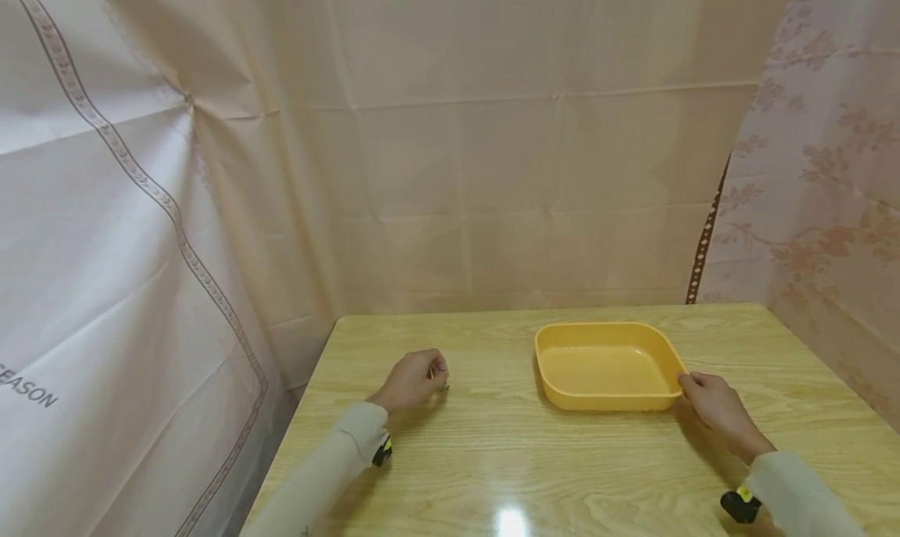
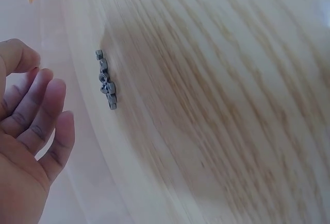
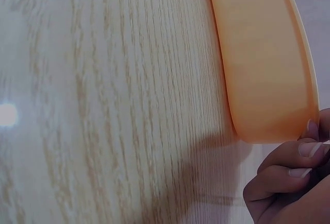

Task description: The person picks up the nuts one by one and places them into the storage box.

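A small cluster of several grey metal nuts [image 2: 105, 81] lies on the wooden table in the left wrist view. In the head view only a dark bit of it shows, beside the left fingertips. My left hand [image 1: 418, 379] hovers close to these nuts, its thumb tip meeting the fingertips and the other fingers bent. Whether something small sits between those tips is hidden. On the right, a yellow plastic tray [image 1: 610, 402] with rounded corners rests on the table, its inside bare. My right hand [image 1: 719, 409] pinches the tray's near right corner between thumb and curled fingers.
The light wood table [image 1: 464, 474] runs back to a beige cloth curtain [image 1: 492, 170]. A white printed cloth [image 1: 105, 287] hangs along the left side, and a flower-patterned one [image 1: 837, 170] on the right. Each wrist wears a small black device.
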### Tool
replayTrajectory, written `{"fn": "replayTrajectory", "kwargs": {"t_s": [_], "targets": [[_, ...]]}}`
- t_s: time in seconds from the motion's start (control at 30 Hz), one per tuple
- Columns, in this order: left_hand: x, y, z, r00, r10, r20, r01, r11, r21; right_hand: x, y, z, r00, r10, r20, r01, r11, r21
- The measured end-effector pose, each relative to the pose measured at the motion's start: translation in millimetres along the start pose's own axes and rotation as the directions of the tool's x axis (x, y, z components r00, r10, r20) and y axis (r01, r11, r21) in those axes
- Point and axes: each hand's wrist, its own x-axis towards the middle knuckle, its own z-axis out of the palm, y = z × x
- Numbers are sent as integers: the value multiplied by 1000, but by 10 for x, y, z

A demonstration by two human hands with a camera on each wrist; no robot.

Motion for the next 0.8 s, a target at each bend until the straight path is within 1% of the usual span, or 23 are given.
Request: {"fn": "replayTrajectory", "kwargs": {"t_s": [0.13,0.37,0.67,0.8], "targets": [[32,28,18,1000,-6,7,6,1000,-8,8,6,0,1000,2,5,-2,1000,-1],[108,61,63,1000,21,0,-21,1000,-5,14,5,4,1000,6,7,-6,1000,-2],[201,167,104,1000,16,6,-16,1000,-5,21,-9,-9,1000,12,12,-13,1000,3],[238,188,140,1000,29,3,-29,1000,1,6,-12,-9,1000,21,17,-21,1000,2]]}}
